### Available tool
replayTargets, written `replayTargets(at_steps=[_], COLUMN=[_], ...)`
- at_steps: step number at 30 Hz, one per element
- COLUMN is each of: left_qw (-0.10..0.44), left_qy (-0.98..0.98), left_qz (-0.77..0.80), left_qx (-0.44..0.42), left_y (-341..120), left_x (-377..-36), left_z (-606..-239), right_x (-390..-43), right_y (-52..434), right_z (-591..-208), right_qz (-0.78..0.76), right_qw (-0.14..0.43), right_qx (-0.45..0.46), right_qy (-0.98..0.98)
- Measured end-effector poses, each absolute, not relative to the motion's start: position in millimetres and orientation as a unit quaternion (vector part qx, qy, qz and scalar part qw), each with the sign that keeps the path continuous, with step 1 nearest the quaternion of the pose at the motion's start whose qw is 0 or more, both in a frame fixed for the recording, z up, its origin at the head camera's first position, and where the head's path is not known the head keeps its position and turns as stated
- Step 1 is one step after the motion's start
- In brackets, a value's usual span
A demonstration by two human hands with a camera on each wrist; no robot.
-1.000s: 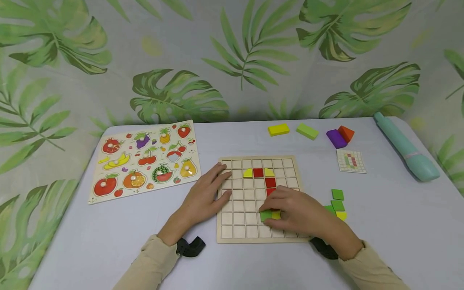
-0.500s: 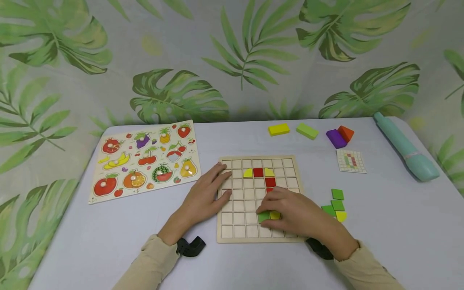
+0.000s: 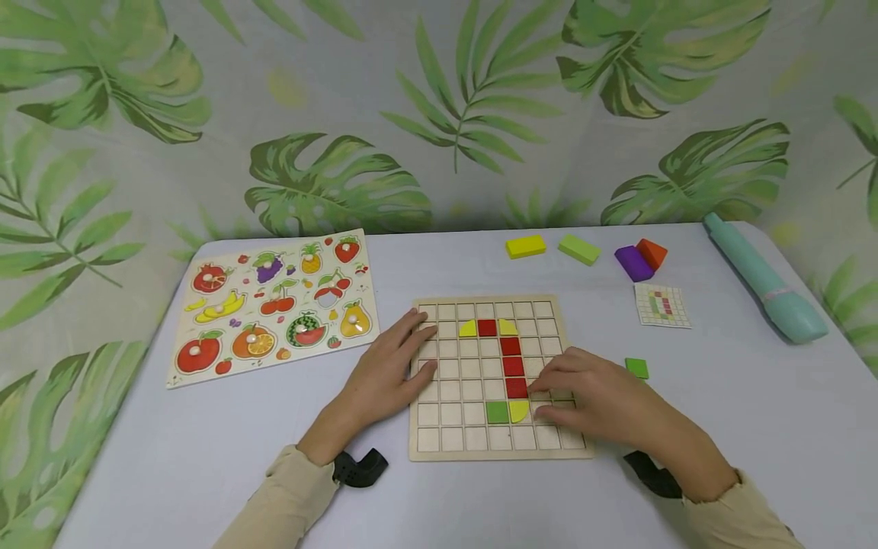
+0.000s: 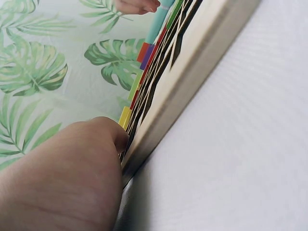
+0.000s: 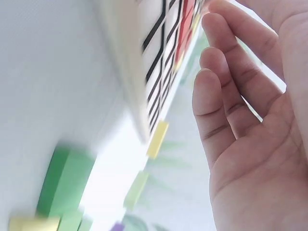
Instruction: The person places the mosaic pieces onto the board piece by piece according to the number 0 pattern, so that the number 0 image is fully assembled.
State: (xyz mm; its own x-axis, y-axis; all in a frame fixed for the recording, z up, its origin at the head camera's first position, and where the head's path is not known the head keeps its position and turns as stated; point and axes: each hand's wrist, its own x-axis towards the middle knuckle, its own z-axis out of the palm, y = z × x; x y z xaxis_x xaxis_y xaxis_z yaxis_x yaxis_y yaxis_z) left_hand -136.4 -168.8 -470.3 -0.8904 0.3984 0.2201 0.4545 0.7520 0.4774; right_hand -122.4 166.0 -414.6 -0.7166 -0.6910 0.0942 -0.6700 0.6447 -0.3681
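Note:
My left hand (image 3: 387, 370) rests on the left edge of the wooden grid board (image 3: 463, 450), fingers spread over its frame. My right hand (image 3: 604, 393) is over the board's right side, fingers loosely bent, with nothing seen between them in the right wrist view. In the grid, a red square tile (image 3: 487, 328) sits between two yellow rounded tiles (image 3: 468, 329). A column of red tiles (image 3: 513, 367) runs down from there to a yellow rounded tile (image 3: 519, 412) and a green tile (image 3: 497, 412) beside it. A sliver of green shows beneath my right hand.
A loose green tile (image 3: 636, 368) lies right of the board; my right hand hides others near it. Behind are a pattern card (image 3: 662, 306), yellow (image 3: 526, 246), light green (image 3: 579, 249), purple (image 3: 634, 263) and orange (image 3: 652, 254) blocks, and a teal object (image 3: 768, 282). A fruit puzzle (image 3: 274, 305) lies left.
My right hand has left the green and yellow tiles at the bottom of the pattern and moved right, uncovering the lower red tiles. My left hand has stayed in place.

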Motion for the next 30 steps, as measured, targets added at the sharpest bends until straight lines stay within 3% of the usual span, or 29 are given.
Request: replayTargets(at_steps=[18,23,30], left_qw=[0.048,0.048,0.048], left_qy=[-0.935,-0.934,-0.934], left_qz=[-0.268,-0.268,-0.268], left_qx=[-0.227,-0.229,-0.230], left_y=[-169,-170,-170], left_x=[-137,-137,-137], left_z=[-473,-473,-472], right_x=[-112,-109,-107], right_y=[253,270,285], right_z=[-415,-421,-429], right_qz=[-0.162,-0.151,-0.152], right_qw=[0.007,0.027,-0.003], right_qx=[-0.293,-0.270,-0.296], right_qy=[0.942,0.951,0.943])
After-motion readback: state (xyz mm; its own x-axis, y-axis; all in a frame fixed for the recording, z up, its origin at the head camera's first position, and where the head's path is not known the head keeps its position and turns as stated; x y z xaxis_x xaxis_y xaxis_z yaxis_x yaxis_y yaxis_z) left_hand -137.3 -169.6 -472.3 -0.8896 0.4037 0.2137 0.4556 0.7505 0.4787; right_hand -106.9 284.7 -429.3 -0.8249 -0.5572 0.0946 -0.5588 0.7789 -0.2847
